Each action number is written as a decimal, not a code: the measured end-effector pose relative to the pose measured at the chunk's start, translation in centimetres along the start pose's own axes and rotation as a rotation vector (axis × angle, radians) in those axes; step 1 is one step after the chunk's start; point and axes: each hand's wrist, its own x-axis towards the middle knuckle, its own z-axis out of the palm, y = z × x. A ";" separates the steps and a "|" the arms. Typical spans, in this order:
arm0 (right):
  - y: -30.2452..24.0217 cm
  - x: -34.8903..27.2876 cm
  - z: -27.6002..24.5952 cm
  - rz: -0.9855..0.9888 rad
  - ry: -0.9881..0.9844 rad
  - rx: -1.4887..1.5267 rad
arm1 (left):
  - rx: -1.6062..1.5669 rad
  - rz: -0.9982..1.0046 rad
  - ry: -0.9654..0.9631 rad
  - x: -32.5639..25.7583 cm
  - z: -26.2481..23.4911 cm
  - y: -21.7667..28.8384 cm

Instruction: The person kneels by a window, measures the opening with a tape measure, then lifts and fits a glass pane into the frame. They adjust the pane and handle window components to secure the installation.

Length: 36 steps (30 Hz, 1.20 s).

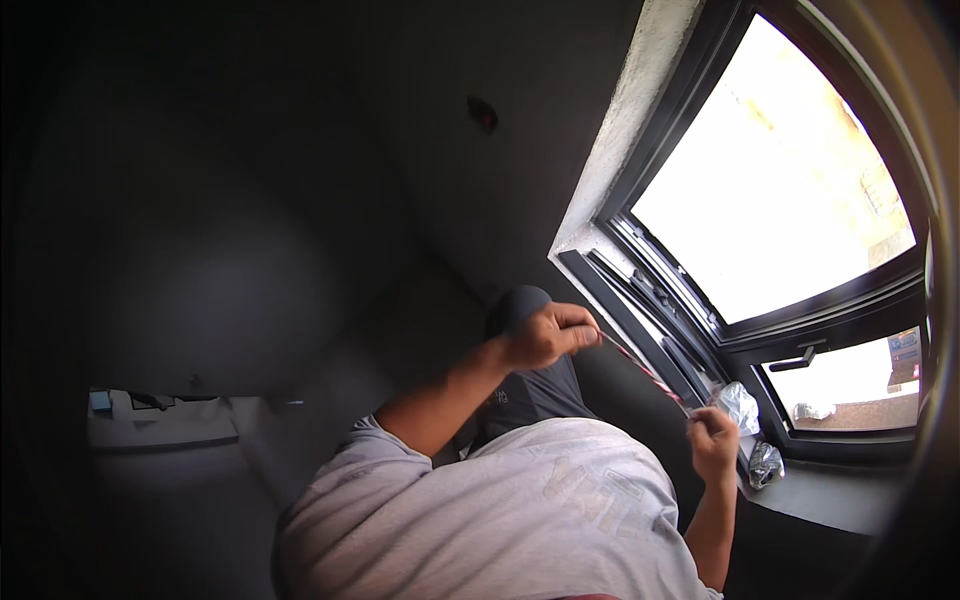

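A thin red-and-white cord (650, 374) runs in a nearly straight, slanting line between my two hands. My left hand (548, 336) is closed on its upper end, thumb and forefinger pinched together, in front of my raised knee. Lower and to the right, my right hand (712, 432) grips the other end in a loose fist beside the window sill. Whether the cord is a string or a twisted wire is too small to tell. Just behind my right hand lies a crumpled silvery plastic bag (740, 406).
Several dark profile strips (640, 330) lie along the sill under the bright window (770, 170). A lower pane carries a dark handle (793, 361). A second crumpled silvery bundle (766, 465) rests on the sill. At far left, a pale ledge (165, 425) holds small items.
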 end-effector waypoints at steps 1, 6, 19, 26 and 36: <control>-0.4 -0.7 0.7 0.084 -0.143 0.202 | 0.128 0.074 0.096 0.4 -0.6 -0.1; -7.6 -0.4 0.9 -0.234 -0.441 1.298 | 0.515 0.028 -0.142 -0.7 0.4 -3.2; -5.0 -0.6 1.6 -0.039 -0.172 -0.122 | 0.361 0.273 0.201 0.4 1.2 0.6; -6.6 -0.2 0.5 -0.417 -0.324 1.615 | 0.538 0.031 -0.223 -1.2 3.8 -2.0; -0.3 -0.7 2.0 0.048 -0.045 -0.047 | 0.444 0.357 0.153 -0.3 2.3 0.7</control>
